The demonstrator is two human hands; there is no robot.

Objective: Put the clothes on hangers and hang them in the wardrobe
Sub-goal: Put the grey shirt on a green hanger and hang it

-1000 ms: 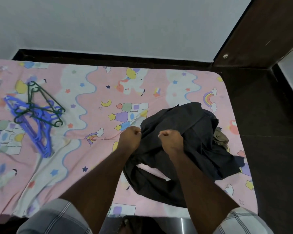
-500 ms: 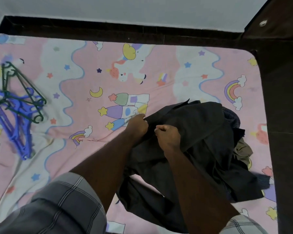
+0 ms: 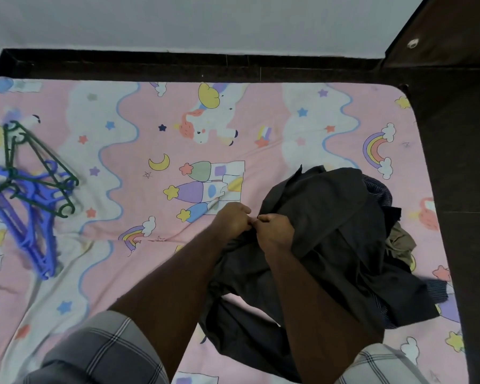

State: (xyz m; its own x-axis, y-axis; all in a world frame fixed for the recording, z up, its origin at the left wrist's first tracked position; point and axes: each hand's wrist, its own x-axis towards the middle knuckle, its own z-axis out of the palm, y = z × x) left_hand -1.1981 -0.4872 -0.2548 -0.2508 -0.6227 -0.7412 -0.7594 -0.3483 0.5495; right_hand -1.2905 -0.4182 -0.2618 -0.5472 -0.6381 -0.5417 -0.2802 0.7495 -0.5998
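The dark grey garment (image 3: 324, 217) lies bunched on the right half of the pink cartoon-print bedsheet (image 3: 155, 120), on top of a small heap that includes an olive cloth (image 3: 401, 242) and a striped cloth (image 3: 378, 189). The left hand (image 3: 232, 220) and right hand (image 3: 275, 231) sit knuckle to knuckle, fingers curled, each pinching the garment's near edge. Green hangers (image 3: 39, 167) and blue hangers (image 3: 31, 217) lie tangled well apart on the sheet's left side.
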